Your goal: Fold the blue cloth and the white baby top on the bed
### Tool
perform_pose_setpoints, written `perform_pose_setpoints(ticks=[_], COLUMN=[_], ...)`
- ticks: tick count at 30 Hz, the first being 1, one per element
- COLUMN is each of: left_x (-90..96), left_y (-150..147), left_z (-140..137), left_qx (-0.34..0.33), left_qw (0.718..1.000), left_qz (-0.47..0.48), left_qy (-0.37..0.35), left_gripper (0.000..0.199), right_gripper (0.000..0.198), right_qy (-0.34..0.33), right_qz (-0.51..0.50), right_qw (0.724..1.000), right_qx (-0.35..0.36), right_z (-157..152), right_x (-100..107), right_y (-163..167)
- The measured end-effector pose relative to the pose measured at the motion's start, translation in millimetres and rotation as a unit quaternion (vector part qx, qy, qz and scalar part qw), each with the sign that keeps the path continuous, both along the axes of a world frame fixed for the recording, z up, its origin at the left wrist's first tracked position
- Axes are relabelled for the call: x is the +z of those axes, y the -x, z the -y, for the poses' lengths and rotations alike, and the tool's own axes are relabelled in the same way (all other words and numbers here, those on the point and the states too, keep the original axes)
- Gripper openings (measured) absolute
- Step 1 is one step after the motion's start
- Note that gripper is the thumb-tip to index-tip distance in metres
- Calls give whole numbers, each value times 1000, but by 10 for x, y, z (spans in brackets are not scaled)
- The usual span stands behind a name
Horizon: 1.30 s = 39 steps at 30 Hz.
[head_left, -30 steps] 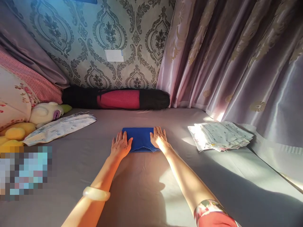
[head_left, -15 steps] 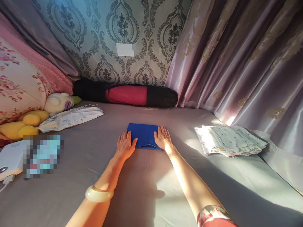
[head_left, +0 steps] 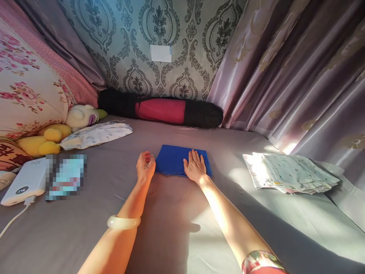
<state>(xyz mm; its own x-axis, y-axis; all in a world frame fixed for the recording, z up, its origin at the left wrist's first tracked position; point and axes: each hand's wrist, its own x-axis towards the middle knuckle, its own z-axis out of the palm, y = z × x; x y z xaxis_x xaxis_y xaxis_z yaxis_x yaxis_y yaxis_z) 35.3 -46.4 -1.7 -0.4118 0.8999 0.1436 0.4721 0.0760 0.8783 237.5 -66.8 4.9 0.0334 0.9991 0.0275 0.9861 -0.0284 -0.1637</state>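
Observation:
A folded blue cloth (head_left: 171, 160) lies flat on the grey bed sheet in front of me. My right hand (head_left: 195, 166) rests palm down on its right part, fingers stretched out and slightly spread. At the cloth's near left corner, my left hand (head_left: 146, 165) is closed with its fingers curled in. A small red spot shows among those fingers; whether they grip the cloth's edge or something else is hidden. A pale bangle (head_left: 124, 222) circles my left forearm.
To the right sits a stack of folded patterned cloths (head_left: 293, 173). A printed cloth (head_left: 98, 135), plush toys (head_left: 81, 116) and a white power bank (head_left: 27, 180) with a cable lie left. Along the wall runs a black and red roll bag (head_left: 159, 110).
My left hand has gone from lying flat on the blue cloth to closed at its left corner. My right hand stays flat on it. The view has shifted slightly left.

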Motion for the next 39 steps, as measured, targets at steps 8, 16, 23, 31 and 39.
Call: perform_pose_setpoints(ticks=[8,16,23,31,39], left_x=[-96,-102,-132,-138,-134], left_y=[102,104,110,107,121], left_z=[-115,-119,-150,-162,-165], left_qx=[48,37,38,33,46], left_qw=[992,990,993,988,986], left_qz=[115,133,112,147,161], left_qy=[8,16,8,15,11], left_gripper=[32,34,32,37,34], right_gripper=[60,62,63,62,60], right_qy=[44,3,12,15,-16], right_qz=[-8,-35,-35,-58,-66], right_qw=[999,999,999,998,997], right_qx=[-21,12,6,-10,45], right_z=[-60,-245,-311,-366,-493], right_x=[75,101,-29,67,130], right_y=[46,334,338,457,901])
